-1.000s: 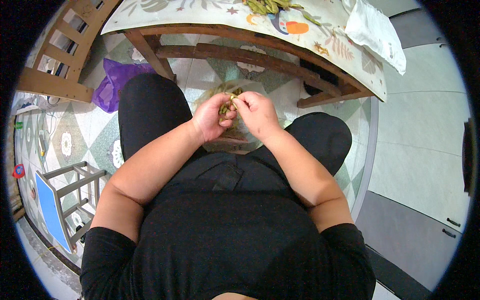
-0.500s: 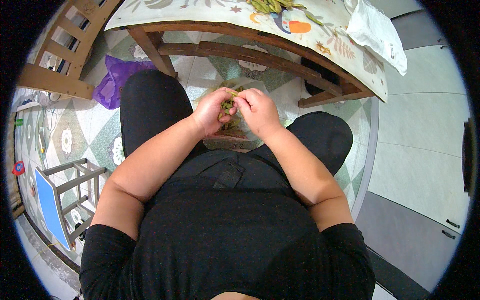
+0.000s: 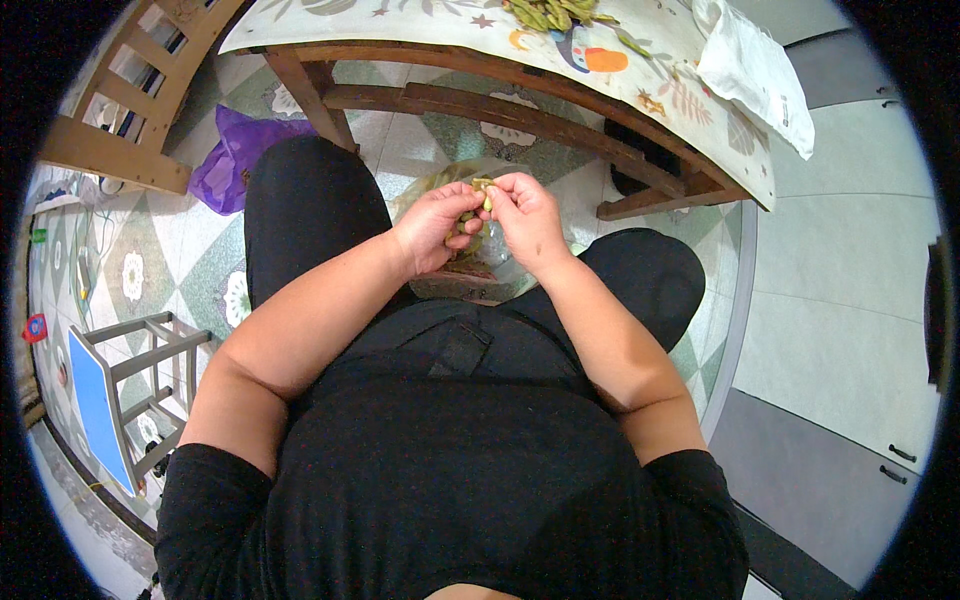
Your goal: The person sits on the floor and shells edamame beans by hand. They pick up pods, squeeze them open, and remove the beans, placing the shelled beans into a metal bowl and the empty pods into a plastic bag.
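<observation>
Between my two hands, over my lap, is a yellow-green bean pod [image 3: 484,186]. My left hand [image 3: 432,232] is closed, with finger and thumb at the pod and several green beans [image 3: 466,226] held in its curled fingers. From the other side, my right hand [image 3: 528,220] pinches the same pod. Below them a clear plastic bag [image 3: 516,268] stands between my legs, with brownish-green pods or shells in it, partly hidden by my hands. A heap of bean pods [image 3: 552,12] lies on the table ahead.
The wooden table [image 3: 440,52] has a patterned cloth and a white plastic bag [image 3: 760,75] at its right corner. A purple bag [image 3: 225,165] lies on the floor at left. A blue-topped stool [image 3: 100,410] is tipped over nearby. Cabinets [image 3: 830,260] stand at right.
My hands have shifted slightly right, and the right fingers have turned upward around the pod. The left fingers have curled further over the beans, hiding more of them.
</observation>
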Tool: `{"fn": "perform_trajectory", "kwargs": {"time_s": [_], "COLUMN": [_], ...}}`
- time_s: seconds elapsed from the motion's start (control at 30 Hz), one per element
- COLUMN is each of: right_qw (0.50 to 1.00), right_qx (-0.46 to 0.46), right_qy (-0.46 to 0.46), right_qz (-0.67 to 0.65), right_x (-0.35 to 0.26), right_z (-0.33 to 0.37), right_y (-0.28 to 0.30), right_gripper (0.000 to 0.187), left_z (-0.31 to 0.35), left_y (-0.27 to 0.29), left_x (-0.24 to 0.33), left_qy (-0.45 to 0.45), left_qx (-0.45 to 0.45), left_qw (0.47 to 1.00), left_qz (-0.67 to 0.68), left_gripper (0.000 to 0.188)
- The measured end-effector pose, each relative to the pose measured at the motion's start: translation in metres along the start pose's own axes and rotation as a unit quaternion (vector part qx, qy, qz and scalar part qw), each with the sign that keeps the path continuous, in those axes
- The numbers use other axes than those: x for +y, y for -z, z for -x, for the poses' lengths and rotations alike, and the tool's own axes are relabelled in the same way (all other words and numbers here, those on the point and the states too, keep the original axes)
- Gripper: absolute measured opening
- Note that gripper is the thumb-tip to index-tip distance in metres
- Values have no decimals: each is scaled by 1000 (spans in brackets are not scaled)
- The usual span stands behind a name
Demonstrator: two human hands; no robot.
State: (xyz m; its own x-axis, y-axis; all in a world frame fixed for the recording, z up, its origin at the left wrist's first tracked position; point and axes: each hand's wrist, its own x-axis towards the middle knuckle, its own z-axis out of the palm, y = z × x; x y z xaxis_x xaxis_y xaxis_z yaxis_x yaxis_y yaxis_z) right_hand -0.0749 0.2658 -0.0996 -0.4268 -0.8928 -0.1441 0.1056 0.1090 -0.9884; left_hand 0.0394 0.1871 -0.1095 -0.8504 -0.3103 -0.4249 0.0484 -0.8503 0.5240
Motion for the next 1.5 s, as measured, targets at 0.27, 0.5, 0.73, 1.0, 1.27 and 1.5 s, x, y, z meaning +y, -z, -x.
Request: {"fn": "perform_trajectory", "kwargs": {"time_s": [0.27, 0.5, 0.73, 1.0, 1.27, 1.5], "right_qw": [876, 953, 990, 990, 976, 872], "right_qx": [12, 12, -55, -51, -78, -115], "right_qy": [241, 162, -125, -104, -14, 217], "right_qz": [417, 254, -36, -75, 202, 424], "right_x": [-16, 10, -16, -17, -11, -21], "right_z": [8, 1, -3, -1, 3, 9], "right_y": [-1, 3, 12, 7, 4, 7], "right_gripper": [12, 15, 17, 17, 21, 15], "left_z": [4, 1, 2, 2, 4, 7], "left_y": [-3, 0, -2, 0, -3, 1], "left_x": [5, 8, 6, 6, 7, 11], "left_qy": [80, 120, 21, -7, -9, 68], "left_qx": [6, -11, 0, 18, 42, 17], "left_qw": [993, 988, 999, 998, 993, 992], "left_qz": [88, 100, 28, 66, 110, 101], "left_gripper": [7, 13, 5, 6, 5, 8]}}
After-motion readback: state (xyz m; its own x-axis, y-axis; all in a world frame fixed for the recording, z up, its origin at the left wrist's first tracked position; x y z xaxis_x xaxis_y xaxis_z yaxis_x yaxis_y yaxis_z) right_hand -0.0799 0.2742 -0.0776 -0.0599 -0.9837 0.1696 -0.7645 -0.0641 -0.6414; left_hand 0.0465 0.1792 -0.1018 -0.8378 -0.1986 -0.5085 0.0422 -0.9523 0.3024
